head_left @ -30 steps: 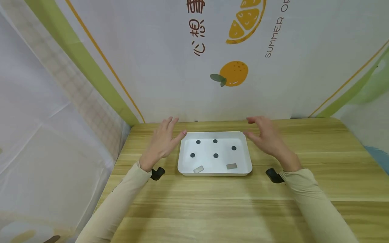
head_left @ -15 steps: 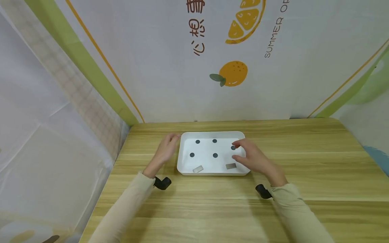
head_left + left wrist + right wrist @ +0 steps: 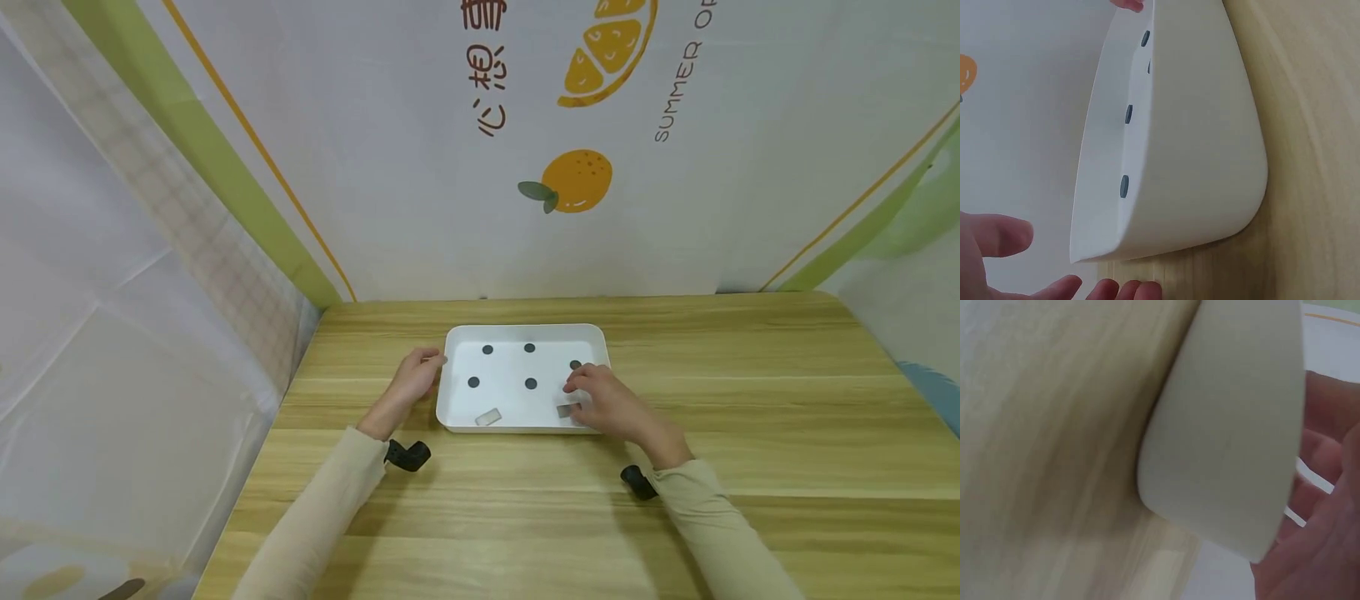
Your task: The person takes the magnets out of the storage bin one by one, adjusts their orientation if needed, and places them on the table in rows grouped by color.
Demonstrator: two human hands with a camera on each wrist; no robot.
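A shallow white tray (image 3: pixel 525 430) lies on the table, holding several dark round discs (image 3: pixel 531 383) and two small greyish rectangular pieces. My right hand (image 3: pixel 611 407) reaches over the tray's right side, thumb and fingers apart around the right-hand rectangular piece (image 3: pixel 565 411), which the thumb partly covers. In the right wrist view the tray's wall (image 3: pixel 1229 437) hides part of the fingers. The other rectangular piece (image 3: pixel 488 417) lies near the front left corner. My left hand (image 3: pixel 412 379) is just outside the left rim; the left wrist view shows its thumb (image 3: pixel 1004 234) held apart from the fingers.
The wood-grain table (image 3: pixel 510 517) extends around the tray on all sides. Behind it hangs a white printed curtain (image 3: pixel 420 167) with orange fruit, and another pale curtain (image 3: pixel 112 375) closes the left side. Black wrist camera mounts (image 3: pixel 408 456) stick out from both sleeves.
Both hands have come inward and down from beside the tray's far corners. The right hand has moved over the tray to the right rectangular piece; the left has lowered beside the left rim.
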